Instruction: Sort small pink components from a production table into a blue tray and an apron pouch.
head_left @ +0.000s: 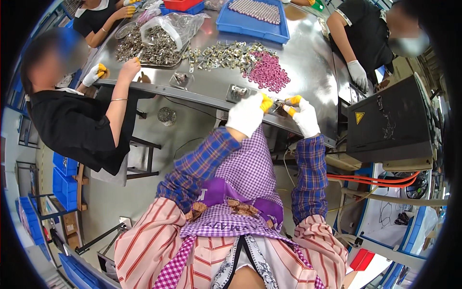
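Observation:
At the near edge of a metal table, both my hands wear white gloves with yellow fingertips. My left hand is closed, its fingertips pinching at a small metal part. From the other side, the thumb and fingers of my right hand close on the same spot. Fingers partly hide the part, so its exact shape is unclear. Just beyond lies a pile of small pink rings. It merges on its left into a heap of small metal pieces. A small metal block sits beside my left hand.
A blue tray holds rows of small pieces at the back. Left of it, a clear bag lies by a tray heaped with metal parts. Co-workers stand at left and right. A dark cabinet stands right of the table.

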Available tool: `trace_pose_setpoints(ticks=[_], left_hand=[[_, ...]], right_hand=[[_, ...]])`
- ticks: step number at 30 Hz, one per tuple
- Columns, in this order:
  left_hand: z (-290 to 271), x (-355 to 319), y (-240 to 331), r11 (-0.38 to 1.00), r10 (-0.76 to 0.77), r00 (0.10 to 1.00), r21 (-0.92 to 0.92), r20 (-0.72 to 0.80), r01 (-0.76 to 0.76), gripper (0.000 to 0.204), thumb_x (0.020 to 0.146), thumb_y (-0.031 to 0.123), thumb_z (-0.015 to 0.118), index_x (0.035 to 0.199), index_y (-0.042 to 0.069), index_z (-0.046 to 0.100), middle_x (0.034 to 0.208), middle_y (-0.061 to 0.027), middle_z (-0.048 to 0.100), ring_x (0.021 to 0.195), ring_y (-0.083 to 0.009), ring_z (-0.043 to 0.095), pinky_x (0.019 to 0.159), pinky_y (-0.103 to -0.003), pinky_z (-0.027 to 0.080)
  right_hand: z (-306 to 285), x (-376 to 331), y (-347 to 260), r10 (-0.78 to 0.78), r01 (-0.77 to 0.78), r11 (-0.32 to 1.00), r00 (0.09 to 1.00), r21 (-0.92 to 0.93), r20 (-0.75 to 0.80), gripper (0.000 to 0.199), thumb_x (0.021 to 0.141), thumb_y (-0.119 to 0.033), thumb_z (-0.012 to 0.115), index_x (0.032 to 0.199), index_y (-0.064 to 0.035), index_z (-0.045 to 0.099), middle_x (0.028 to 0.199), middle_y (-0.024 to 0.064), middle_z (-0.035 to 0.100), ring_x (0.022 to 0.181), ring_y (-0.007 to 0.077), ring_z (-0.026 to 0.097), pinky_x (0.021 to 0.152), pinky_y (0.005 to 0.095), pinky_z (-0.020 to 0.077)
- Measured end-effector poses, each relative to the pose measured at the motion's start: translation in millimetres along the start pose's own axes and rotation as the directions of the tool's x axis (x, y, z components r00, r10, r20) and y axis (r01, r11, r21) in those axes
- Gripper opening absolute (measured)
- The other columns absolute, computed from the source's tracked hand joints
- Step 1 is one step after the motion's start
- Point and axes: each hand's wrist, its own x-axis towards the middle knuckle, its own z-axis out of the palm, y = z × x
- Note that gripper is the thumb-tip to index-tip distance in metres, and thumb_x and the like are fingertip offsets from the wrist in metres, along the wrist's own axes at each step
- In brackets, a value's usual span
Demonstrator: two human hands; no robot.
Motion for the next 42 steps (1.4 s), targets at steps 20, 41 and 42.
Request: trace_pose_setpoints(ticks=[20, 41, 42], left_hand=[[31.7, 11.1, 5.1, 0.834, 0.145, 0.95, 0.483, 0.275, -0.267, 0.045, 0.086, 0.031, 0.054, 0.122, 0.005, 0.049, 0.095, -0.0137, 0.066, 0.08, -0.0309, 0.065, 0.068, -0.039, 0.051], [36.3, 53.4, 38.1, 0.775, 0.266, 0.963, 0.604, -0.046, -0.185, 0.019, 0.077, 0.033, 0.064, 0.082, 0.015, 0.066, 0.082, -0.0028, 0.067, 0.073, -0.0216, 0.062, 0.07, -0.036, 0.042], [35.7, 55.2, 40.8, 0.759, 0.218, 0.976, 0.627, 0.007, -0.174, 0.019, 0.077, 0.033, 0.063, 0.08, 0.015, 0.066, 0.081, -0.0027, 0.066, 0.073, -0.021, 0.062, 0.071, -0.036, 0.041]], right_hand=[[-2.9, 11.3, 12.7, -0.026, 0.02, 0.998, 0.994, 0.059, 0.103, 0.028, 0.074, -0.001, 0.07, 0.101, 0.0026, 0.063, 0.093, 0.0098, 0.063, 0.078, 0.0167, 0.059, 0.075, 0.0223, 0.0479], [16.7, 4.4, 21.4, 0.008, -0.005, 0.996, 0.999, 0.086, -0.041, 0.032, 0.074, -0.012, 0.072, 0.104, -0.0039, 0.063, 0.087, 0.0086, 0.062, 0.069, 0.0172, 0.057, 0.063, 0.0256, 0.0474], [17.5, 7.9, 28.1, 0.018, -0.018, 1.0, 1.0, -0.025, -0.012, 0.034, 0.074, -0.012, 0.073, 0.105, -0.0044, 0.063, 0.087, 0.0088, 0.062, 0.069, 0.0176, 0.057, 0.063, 0.0257, 0.0475]])
